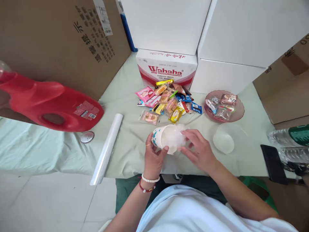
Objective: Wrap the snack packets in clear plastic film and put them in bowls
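Observation:
My left hand (pixel 154 154) grips the side of a white cup with a blue pattern (pixel 161 137), tipped so its mouth faces me. Clear plastic film (pixel 174 135) lies over the cup's mouth. My right hand (pixel 199 149) presses its fingers flat on that film at the cup's right rim. Just behind the cup lies a heap of wrapped snacks (pixel 166 101). A pink glass plate (pixel 235 112) with several wrapped snacks stands to the right of the heap.
A roll of clear film (pixel 107 148) lies left of my hands. A red jug (pixel 50 101) lies on its side at far left, a small metal disc (pixel 87 137) beside it. A clear bowl (pixel 225 140), a black phone (pixel 274 163), water bottles (pixel 289 137) and cardboard boxes (pixel 166 67) surround the green-covered table (pixel 130 145).

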`<move>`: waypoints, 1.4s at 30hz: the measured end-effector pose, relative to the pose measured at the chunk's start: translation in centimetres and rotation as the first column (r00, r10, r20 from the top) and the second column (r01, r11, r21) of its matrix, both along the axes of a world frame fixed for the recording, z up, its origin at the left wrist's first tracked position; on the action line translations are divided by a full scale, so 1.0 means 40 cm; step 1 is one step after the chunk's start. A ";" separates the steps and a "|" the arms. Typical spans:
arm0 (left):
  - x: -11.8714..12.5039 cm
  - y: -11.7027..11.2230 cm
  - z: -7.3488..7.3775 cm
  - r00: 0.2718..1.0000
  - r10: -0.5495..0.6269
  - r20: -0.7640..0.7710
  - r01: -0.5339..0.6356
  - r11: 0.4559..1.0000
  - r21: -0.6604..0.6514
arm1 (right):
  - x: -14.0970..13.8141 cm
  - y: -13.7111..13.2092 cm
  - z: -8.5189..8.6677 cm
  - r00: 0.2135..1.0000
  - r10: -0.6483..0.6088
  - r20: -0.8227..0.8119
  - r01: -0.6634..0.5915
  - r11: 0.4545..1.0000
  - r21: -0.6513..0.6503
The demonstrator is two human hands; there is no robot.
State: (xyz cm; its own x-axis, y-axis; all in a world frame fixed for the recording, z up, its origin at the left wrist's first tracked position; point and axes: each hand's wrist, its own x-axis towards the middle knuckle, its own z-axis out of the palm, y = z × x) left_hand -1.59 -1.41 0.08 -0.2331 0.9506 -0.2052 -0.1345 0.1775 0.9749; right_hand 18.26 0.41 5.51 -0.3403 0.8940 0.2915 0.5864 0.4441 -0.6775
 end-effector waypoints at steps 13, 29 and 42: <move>0.043 -0.023 -0.027 0.898 -0.123 -0.422 0.149 0.988 0.029 | -0.093 0.042 -0.125 0.922 0.022 0.387 0.070 0.972 -0.223; -0.055 -0.005 -0.019 0.974 0.151 0.166 -0.114 0.970 -0.213 | 0.192 0.318 0.031 0.939 -0.340 -0.060 0.345 0.929 0.135; -0.044 -0.119 0.009 0.943 0.122 0.309 -0.002 0.932 -0.364 | 0.204 0.173 0.019 0.996 0.026 0.083 -0.040 0.984 0.172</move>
State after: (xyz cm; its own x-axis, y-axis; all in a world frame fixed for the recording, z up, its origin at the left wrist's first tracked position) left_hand -3.35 -6.16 0.44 -0.1537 0.7868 -0.5978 -0.4509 0.4825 0.7509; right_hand 26.40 7.33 6.27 -0.3978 0.8202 0.4112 0.6186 0.5707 -0.5400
